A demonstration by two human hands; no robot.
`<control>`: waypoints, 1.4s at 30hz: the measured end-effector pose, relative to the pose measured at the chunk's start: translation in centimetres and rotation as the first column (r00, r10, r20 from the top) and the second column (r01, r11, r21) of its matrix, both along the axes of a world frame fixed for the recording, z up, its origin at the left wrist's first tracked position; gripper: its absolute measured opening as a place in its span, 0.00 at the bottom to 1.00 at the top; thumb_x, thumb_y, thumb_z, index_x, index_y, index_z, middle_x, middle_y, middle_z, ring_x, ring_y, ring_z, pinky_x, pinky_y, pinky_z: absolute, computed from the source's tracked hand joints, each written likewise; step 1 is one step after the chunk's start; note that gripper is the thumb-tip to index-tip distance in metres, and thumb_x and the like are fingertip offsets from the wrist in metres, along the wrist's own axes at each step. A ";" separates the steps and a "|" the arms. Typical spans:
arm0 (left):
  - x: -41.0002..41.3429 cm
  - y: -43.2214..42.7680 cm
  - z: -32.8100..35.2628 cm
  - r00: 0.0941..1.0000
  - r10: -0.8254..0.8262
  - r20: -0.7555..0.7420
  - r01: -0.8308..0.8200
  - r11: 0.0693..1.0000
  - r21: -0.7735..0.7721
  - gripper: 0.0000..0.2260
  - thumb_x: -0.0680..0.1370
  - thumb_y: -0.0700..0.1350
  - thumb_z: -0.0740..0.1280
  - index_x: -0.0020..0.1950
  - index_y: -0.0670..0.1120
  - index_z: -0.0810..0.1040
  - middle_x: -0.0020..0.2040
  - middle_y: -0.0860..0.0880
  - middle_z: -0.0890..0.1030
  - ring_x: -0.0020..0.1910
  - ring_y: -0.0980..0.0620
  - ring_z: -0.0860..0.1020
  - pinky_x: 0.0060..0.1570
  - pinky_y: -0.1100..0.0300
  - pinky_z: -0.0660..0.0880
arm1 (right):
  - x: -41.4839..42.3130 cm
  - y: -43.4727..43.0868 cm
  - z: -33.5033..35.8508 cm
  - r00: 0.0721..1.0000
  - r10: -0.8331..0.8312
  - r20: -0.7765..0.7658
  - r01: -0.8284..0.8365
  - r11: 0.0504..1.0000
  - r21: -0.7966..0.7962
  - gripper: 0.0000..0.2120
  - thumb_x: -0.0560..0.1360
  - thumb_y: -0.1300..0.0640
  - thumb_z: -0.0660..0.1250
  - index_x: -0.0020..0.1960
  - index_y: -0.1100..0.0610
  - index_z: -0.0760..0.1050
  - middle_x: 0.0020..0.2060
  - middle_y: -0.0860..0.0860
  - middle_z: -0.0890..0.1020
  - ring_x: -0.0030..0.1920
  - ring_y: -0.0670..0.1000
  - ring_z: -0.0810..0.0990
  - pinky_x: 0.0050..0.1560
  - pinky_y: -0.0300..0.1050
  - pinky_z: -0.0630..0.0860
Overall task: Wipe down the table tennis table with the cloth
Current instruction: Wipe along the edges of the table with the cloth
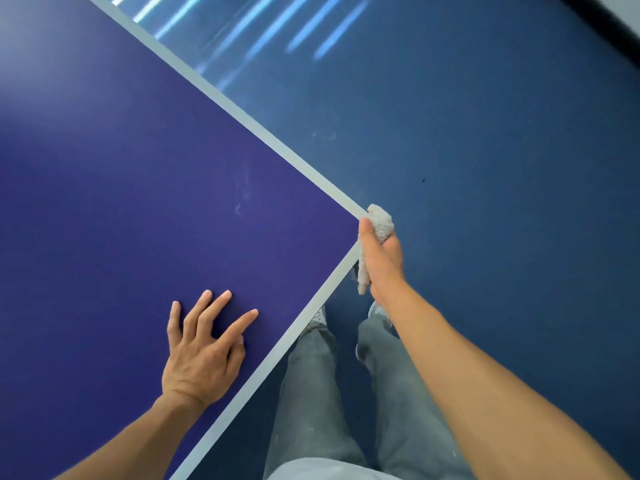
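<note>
Leans on the purple table tennis table (121, 168) with the left hand (204, 348), flat, with spread fingers, near the near edge. Grips a bunched beige cloth (381, 221) in the right hand (379, 258) at the table's right corner, with one end hanging below the fist. Stands in grey trousers (311, 393) beside that corner, with bare tabletop to the left and far, and blue floor (502, 202) to the right.

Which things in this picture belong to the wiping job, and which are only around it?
For the job:
table tennis table, with a faint white smudge
cloth, at the table's corner
right hand, gripping the cloth
left hand, resting on the table

Only around:
blue floor
light streaks on the floor
grey trousers
</note>
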State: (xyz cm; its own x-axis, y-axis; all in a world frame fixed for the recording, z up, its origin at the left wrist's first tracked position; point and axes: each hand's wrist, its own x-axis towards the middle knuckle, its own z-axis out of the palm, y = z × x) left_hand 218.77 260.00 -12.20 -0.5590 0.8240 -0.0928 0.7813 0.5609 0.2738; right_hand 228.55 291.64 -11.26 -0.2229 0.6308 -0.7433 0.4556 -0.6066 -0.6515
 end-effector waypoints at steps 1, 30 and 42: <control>0.1 0.1 0.1 1.000 0.006 -0.004 -0.006 1.000 -0.001 0.19 0.81 0.49 0.58 0.70 0.58 0.76 0.75 0.43 0.71 0.77 0.36 0.66 0.77 0.29 0.51 | 0.4 -0.1 -0.1 0.999 0.036 -0.017 -0.036 0.999 0.003 0.26 0.75 0.36 0.70 0.71 0.38 0.72 0.55 0.52 0.82 0.56 0.59 0.81 0.59 0.64 0.78; 2.7 14.7 0.6 0.460 0.886 -0.055 -0.882 0.463 0.089 0.18 0.81 0.46 0.58 0.70 0.47 0.74 0.72 0.42 0.69 0.71 0.39 0.66 0.69 0.29 0.64 | -20.8 1.8 -0.3 -0.134 0.580 0.803 -0.473 -0.750 0.463 0.31 0.87 0.42 0.51 0.84 0.58 0.56 0.84 0.55 0.56 0.84 0.59 0.52 0.80 0.67 0.41; 2.5 15.0 0.9 0.469 0.881 -0.064 -0.880 0.473 0.052 0.19 0.80 0.47 0.57 0.70 0.45 0.72 0.72 0.41 0.68 0.71 0.38 0.65 0.68 0.28 0.64 | -8.0 7.5 1.2 0.226 0.910 0.347 -0.869 0.027 0.495 0.40 0.82 0.34 0.53 0.85 0.53 0.47 0.84 0.53 0.54 0.82 0.53 0.59 0.75 0.50 0.70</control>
State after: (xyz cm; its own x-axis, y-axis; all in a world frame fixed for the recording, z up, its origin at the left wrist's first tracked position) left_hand 221.25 274.98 -11.26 -0.9943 -0.1058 -0.0140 -0.1059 0.9618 0.2525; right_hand 220.52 299.13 -10.05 -0.9260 0.1211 -0.3577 0.3427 0.6673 -0.6613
